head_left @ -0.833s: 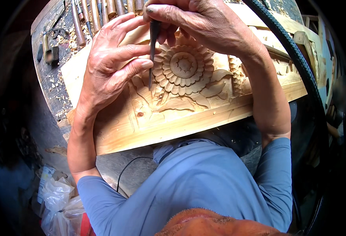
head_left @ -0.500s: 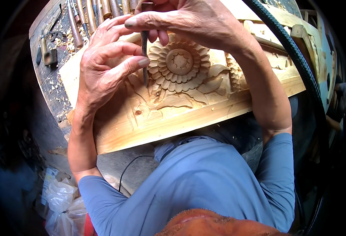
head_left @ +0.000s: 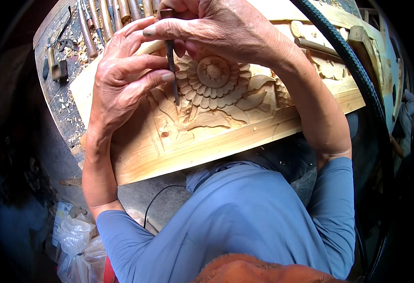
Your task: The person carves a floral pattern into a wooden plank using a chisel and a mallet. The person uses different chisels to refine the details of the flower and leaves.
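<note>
A carved wooden panel [head_left: 225, 146] lies before me, with a layered flower [head_left: 213, 71] and leaves in relief. My right hand [head_left: 207, 33] is closed on the upper part of a dark steel chisel [head_left: 174, 89], thumb across it. The chisel stands nearly upright, tilted slightly, its tip on the carving just left of and below the flower. My left hand [head_left: 122, 89] is beside it, fingers curved, thumb and a fingertip against the blade.
A worn bench [head_left: 61, 104] with wood shavings holds a row of wooden-handled tools [head_left: 88, 33] and a small mallet-like tool [head_left: 56, 68]. A wooden mallet [head_left: 363, 47], black braided hose [head_left: 339, 37] and another person's sleeve [head_left: 407, 111] are at right, plastic bags [head_left: 75, 236] lower left.
My right hand has moved left and slightly down, tilting the chisel's top leftward while its tip stays near the same spot. My left hand has shifted slightly left. More of the other person shows.
</note>
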Demonstrator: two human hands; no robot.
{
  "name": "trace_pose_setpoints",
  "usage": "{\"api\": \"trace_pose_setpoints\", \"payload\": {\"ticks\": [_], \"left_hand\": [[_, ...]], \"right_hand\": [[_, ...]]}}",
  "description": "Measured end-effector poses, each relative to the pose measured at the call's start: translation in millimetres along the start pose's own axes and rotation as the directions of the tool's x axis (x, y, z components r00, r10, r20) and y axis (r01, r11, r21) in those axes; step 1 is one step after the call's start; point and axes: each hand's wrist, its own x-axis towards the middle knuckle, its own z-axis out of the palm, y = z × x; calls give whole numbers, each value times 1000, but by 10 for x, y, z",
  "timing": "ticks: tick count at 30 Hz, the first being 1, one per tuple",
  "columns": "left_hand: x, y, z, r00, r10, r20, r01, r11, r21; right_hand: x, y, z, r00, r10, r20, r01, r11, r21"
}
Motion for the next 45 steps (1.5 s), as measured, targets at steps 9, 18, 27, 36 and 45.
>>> {"api": "trace_pose_setpoints", "payload": {"ticks": [9, 18, 27, 36, 45], "left_hand": [[9, -1, -5, 1000, -1, 14, 1, 1000, -14], [20, 19, 4, 1000, -4, 5, 4, 1000, 9], [14, -40, -84, 1000, -1, 7, 2, 989, -150], [16, -33, -36, 1000, -22, 11, 23, 996, -91], [20, -73, -137, 995, 19, 94, -11, 997, -81]], "right_hand": [[-6, -18, -22, 999, -26, 35, 27, 999, -29], [18, -7, -28, 999, -3, 51, -1, 998, 70], [29, -110, -111, 987, 139, 83, -159, 928, 337], [-3, 46, -20, 998, -19, -58, 33, 970, 241], [71, 171, -223, 985, 80, -151, 45, 730, 682]]}}
